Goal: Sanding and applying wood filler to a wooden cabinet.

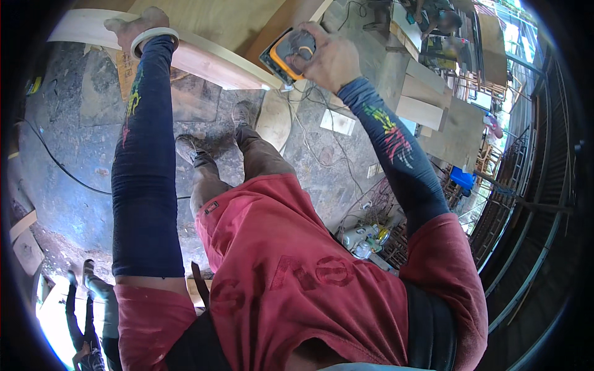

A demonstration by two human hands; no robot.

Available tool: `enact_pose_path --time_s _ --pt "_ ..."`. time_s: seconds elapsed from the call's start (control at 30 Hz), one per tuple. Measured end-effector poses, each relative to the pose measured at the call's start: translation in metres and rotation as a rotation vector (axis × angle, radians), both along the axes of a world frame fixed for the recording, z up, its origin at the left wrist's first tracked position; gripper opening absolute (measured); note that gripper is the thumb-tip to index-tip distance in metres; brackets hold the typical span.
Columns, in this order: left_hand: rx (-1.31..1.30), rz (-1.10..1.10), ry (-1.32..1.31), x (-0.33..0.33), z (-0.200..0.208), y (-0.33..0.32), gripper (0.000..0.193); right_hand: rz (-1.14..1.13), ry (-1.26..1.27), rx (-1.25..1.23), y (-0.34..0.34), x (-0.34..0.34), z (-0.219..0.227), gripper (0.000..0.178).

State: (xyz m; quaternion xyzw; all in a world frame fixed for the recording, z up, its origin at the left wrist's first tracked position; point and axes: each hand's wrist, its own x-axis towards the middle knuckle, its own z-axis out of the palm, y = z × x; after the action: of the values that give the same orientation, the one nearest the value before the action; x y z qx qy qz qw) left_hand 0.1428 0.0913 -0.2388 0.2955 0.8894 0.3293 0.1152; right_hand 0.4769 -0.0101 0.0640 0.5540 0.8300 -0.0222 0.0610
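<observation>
My right hand (334, 59) is closed around an orange and black power sander (282, 57), near the right end of a pale wooden workpiece (210, 65). The sander's pad is tilted towards the wood; whether it touches cannot be made out. Further left, my left hand (137, 28) lies on the workpiece's curved edge, its fingers apart and holding no tool. A white ring-shaped band (154, 38) circles that wrist. Dark sleeves with coloured prints cover both forearms.
Cords (303, 117) trail across the stained concrete floor (80, 148) beside my feet. Sheets of wood (424, 111) lie to the right, with a blue container (462, 178) beyond. Another person (442, 21) is at the far right; someone else's legs (93, 290) show at lower left.
</observation>
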Motion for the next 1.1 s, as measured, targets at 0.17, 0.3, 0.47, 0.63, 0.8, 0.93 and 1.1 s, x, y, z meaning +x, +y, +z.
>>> enact_pose_path --time_s 0.17,0.3,0.47,0.63,0.8,0.93,1.1 --pt "-0.061 0.241 -0.307 -0.015 0.123 -0.040 0.079 0.136 0.093 0.035 -0.018 0.000 0.005 0.065" --pt "0.052 0.249 -0.253 -0.018 0.113 -0.043 0.089 0.230 0.072 -0.002 -0.013 -0.004 0.012 0.063" --pt "-0.030 0.228 -0.185 -0.006 0.121 -0.037 0.078 0.102 0.092 0.003 -0.014 0.003 0.008 0.059" --pt "0.106 0.234 -0.306 -0.027 0.084 -0.039 0.088 0.106 0.114 -0.064 -0.017 0.005 0.005 0.056" --pt "0.133 0.153 0.042 0.011 0.110 -0.033 0.086 0.035 0.021 0.065 0.113 0.074 -0.005 0.065" --pt "0.050 0.129 -0.173 -0.013 0.060 -0.011 0.067 0.246 -0.512 0.082 0.170 0.110 0.009 0.065" --pt "0.498 0.201 -0.197 -0.123 -0.093 -0.052 0.062 0.093 0.137 0.045 0.029 0.011 -0.014 0.060"
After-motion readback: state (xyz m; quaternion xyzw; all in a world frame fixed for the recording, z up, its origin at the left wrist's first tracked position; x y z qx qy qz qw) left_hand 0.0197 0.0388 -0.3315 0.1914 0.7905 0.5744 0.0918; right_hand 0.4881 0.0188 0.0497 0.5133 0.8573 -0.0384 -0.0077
